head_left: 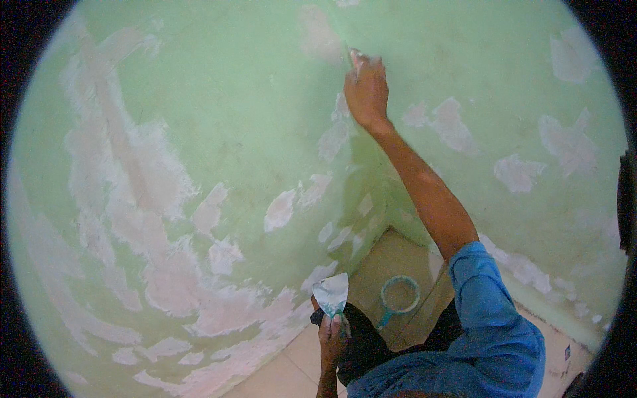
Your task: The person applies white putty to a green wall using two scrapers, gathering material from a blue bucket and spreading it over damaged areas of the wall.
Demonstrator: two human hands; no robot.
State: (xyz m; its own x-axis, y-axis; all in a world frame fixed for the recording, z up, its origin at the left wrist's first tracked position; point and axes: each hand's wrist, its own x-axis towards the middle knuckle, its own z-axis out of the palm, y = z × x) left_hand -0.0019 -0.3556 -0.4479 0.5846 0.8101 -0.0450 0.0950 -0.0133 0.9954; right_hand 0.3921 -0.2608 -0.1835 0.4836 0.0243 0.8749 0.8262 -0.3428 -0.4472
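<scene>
Scraper (331, 290) points blade-up before the lower edge of the wall (219, 99), pinched by fingers of the left hand (334, 328). Right hand (367, 89) is near wall's corner, fingers bent; I cannot tell around what.

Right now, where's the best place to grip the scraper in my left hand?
Probably take the scraper by the narrow end below its blade, coming from the side nearest your body, as your left hand does. The wide, flat blade fans out away from you, while the narrow end points back toward you, though the hand hides much of that end.
</scene>
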